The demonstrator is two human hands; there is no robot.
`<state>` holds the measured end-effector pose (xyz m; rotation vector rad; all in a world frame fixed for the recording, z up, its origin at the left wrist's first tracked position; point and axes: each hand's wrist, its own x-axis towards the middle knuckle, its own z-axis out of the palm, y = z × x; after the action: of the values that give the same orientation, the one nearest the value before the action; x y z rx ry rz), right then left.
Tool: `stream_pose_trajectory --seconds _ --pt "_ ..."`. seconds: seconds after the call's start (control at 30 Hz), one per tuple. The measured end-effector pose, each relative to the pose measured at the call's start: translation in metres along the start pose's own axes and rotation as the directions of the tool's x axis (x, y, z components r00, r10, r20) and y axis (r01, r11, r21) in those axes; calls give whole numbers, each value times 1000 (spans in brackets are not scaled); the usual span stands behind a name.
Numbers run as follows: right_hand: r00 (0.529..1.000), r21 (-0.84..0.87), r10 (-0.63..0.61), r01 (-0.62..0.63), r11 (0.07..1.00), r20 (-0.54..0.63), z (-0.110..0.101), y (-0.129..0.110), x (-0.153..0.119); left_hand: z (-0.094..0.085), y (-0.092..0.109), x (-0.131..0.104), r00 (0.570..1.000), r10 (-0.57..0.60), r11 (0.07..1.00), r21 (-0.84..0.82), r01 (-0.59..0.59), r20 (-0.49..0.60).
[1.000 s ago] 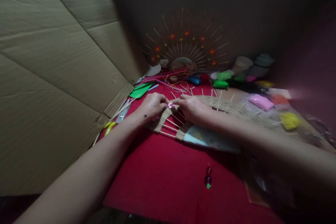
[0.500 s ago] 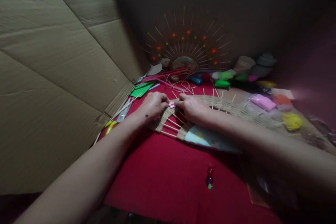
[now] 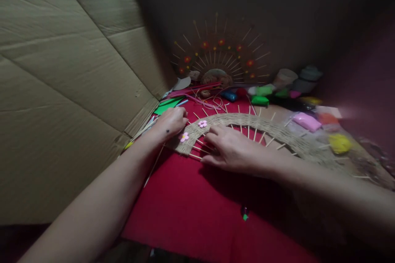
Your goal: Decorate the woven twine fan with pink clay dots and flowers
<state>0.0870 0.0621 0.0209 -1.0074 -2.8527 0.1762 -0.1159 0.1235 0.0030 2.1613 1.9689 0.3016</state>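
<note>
A woven twine arch (image 3: 247,120) with thin sticks poking through it lies on the red cloth (image 3: 185,205). Near its left end sit two pink clay flowers, one (image 3: 202,124) higher up and one (image 3: 184,137) with a yellow centre. My left hand (image 3: 173,121) is at the arch's outer left edge with its fingers curled; what they hold, if anything, is hidden. Spread over the inner sticks at the left, my right hand (image 3: 226,148) has its thumb near the lowest stick and its fingers apart.
Tall cardboard (image 3: 68,90) stands on the left. Behind the arch are a decorated stick fan (image 3: 216,55), pink strips and green paper (image 3: 166,106). Clay packets, pink (image 3: 307,122) and yellow (image 3: 340,143), lie at the right. A beaded piece (image 3: 245,213) is in front.
My right hand has left the upper pink flower and moved down over the inner sticks. My left hand has shifted left and slightly down. Both flowers now show.
</note>
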Motion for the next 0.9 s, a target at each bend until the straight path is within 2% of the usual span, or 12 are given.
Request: stream_pose_trajectory --seconds 0.1,0.2,0.3,0.4,0.5,0.6,0.7,0.8,0.9 --pt "998 -76 -24 29 997 54 3 -13 -4 2 0 2 1000 -5 998 -58 6 9" --pt "1000 -153 -26 28 988 16 13 -18 1 1 1 3 999 -31 984 -174 29 -10" --pt "1000 -166 -30 29 986 -8 17 -18 4 -9 -4 4 994 -87 935 -350 60 -64" --pt "999 -158 -17 9 987 -45 12 -16 3 -25 -17 3 971 -188 823 -563 72 -150" --pt "992 -139 -29 11 990 -123 3 -14 -2 -38 -31 1 930 -316 627 -777 55 -189" --pt "985 -108 -35 16 994 -171 -6 -12 -7 -36 -32 -1 940 -339 359 -928 101 -28" --pt "980 -68 -37 24 997 -197 -14 -12 -11 -25 -18 -5 954 -238 124 -969 216 182" --pt "978 -27 -30 24 999 -205 -21 -12 -14 -14 3 -14 935 -109 -15 -941 339 339" --pt "977 -10 -33 32 999 -211 -24 -11 -16 -6 22 -26 918 -21 -114 -913 391 396"
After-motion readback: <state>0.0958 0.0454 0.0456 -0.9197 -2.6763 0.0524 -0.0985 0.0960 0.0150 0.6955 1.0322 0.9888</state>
